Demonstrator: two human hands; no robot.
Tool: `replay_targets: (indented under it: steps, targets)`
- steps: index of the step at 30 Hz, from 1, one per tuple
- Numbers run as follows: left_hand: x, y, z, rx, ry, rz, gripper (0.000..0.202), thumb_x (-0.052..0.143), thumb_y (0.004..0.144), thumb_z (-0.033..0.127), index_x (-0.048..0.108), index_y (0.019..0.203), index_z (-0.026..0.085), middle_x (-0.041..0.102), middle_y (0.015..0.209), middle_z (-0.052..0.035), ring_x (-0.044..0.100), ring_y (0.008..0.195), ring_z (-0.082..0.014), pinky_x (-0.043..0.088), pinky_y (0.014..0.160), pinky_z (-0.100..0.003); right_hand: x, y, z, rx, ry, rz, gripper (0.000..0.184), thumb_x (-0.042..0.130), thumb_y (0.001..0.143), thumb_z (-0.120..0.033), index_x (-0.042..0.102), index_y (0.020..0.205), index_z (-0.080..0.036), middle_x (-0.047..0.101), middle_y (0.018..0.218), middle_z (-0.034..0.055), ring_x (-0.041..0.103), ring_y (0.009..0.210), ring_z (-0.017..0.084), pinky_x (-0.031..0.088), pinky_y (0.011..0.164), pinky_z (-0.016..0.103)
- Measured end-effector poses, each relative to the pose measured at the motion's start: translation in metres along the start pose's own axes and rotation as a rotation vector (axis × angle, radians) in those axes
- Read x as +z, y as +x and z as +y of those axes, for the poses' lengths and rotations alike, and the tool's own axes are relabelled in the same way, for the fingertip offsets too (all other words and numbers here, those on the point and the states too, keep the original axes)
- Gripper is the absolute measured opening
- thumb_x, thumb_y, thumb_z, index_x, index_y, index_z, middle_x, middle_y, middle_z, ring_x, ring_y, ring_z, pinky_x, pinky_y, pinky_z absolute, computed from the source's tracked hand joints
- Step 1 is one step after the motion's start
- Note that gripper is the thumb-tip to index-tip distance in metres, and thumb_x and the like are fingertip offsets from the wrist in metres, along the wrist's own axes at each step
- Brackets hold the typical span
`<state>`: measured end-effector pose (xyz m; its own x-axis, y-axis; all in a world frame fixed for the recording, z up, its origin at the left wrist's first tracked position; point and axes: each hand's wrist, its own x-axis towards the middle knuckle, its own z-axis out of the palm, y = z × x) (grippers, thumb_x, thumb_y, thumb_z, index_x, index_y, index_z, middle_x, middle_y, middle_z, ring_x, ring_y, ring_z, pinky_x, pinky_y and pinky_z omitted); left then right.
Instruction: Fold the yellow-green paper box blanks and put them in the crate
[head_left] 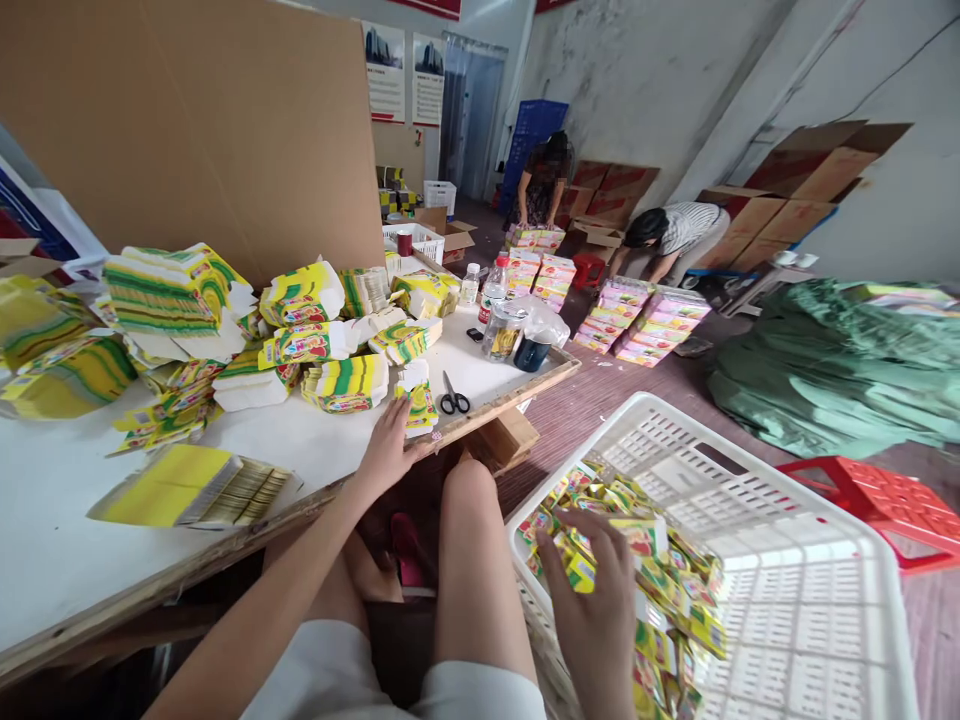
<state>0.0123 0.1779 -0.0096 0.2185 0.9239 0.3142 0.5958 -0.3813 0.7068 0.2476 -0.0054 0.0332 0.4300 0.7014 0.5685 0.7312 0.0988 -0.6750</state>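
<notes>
My left hand [388, 440] rests at the table's front edge. Its fingers lie along the left side of a small yellow and green carton [421, 402] with a white flap up, and its thumb is at the near end. Black-handled scissors [454, 396] lie just right of that carton. Over the white plastic basket [806, 540], my right hand [596, 590] is open, thumb and fingers apart. Beyond its fingers is a yellow carton [637, 535], apparently loose above the heap of small filled-out cartons [686, 600] in the basket.
Stacks of flattened cartons [176, 300] cover the table's left and middle. A bottle [493, 288], a clear jar [504, 330] and a dark mug [531, 352] stand at the far corner. A red stool [885, 505] is beside the basket. Two people bend over pink carton stacks [626, 310] behind.
</notes>
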Motion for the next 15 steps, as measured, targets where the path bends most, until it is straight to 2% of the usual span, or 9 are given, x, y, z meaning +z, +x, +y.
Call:
replay_targets:
  steps: [3,5,7,10,13,15]
  targets:
    - [-0.004,0.014,-0.019,0.01,0.039,-0.075,0.041,0.068,0.088,0.032,0.061,0.127,0.019,0.061,0.139,-0.0146,0.053,0.133,-0.0328,0.041,0.112,-0.053,0.013,-0.013,0.004,0.056,0.116,-0.094,0.019,0.063,0.09,-0.038,0.067,0.095,-0.02,0.066,0.099,0.0101,0.063,0.095,0.028,0.047,0.085,0.042]
    - [-0.007,0.015,-0.024,0.012,0.061,-0.1,0.03,0.062,0.094,0.032,0.064,0.121,0.019,0.064,0.131,-0.0116,0.061,0.121,-0.0284,0.048,0.105,-0.052,0.022,-0.02,0.003,0.114,0.176,-0.132,0.019,0.062,0.09,-0.038,0.068,0.093,-0.021,0.068,0.092,0.0077,0.064,0.087,0.026,0.049,0.08,0.038]
    - [-0.009,0.012,-0.026,0.013,0.069,-0.108,0.029,0.062,0.094,0.033,0.065,0.119,0.018,0.064,0.13,-0.0108,0.062,0.118,-0.0268,0.049,0.102,-0.052,0.028,-0.023,0.0,0.161,0.223,-0.195,0.02,0.062,0.09,-0.039,0.069,0.092,-0.021,0.069,0.085,0.0058,0.064,0.08,0.024,0.049,0.076,0.035]
    - [-0.01,0.005,-0.024,-0.001,0.044,-0.095,0.027,0.073,0.085,0.031,0.071,0.109,0.019,0.069,0.128,-0.0115,0.06,0.123,-0.0304,0.045,0.108,-0.049,0.035,-0.023,-0.005,0.195,0.273,-0.28,0.022,0.062,0.09,-0.04,0.071,0.093,-0.021,0.071,0.083,0.0053,0.066,0.078,0.023,0.051,0.076,0.034]
    - [-0.009,-0.004,-0.022,-0.036,-0.012,-0.04,0.021,0.078,0.076,0.028,0.075,0.097,0.022,0.074,0.118,-0.0101,0.063,0.12,-0.0313,0.046,0.108,-0.044,0.041,-0.026,-0.008,0.212,0.3,-0.307,0.023,0.061,0.091,-0.041,0.072,0.092,-0.021,0.073,0.084,0.0056,0.067,0.079,0.023,0.051,0.076,0.034]
    - [-0.006,-0.008,-0.023,-0.078,-0.055,0.028,0.023,0.077,0.076,0.028,0.074,0.098,0.022,0.075,0.113,-0.0099,0.066,0.115,-0.0306,0.048,0.104,-0.043,0.045,-0.03,-0.01,0.222,0.321,-0.305,0.024,0.061,0.09,-0.042,0.072,0.09,-0.021,0.073,0.083,0.0056,0.067,0.077,0.023,0.052,0.073,0.032]
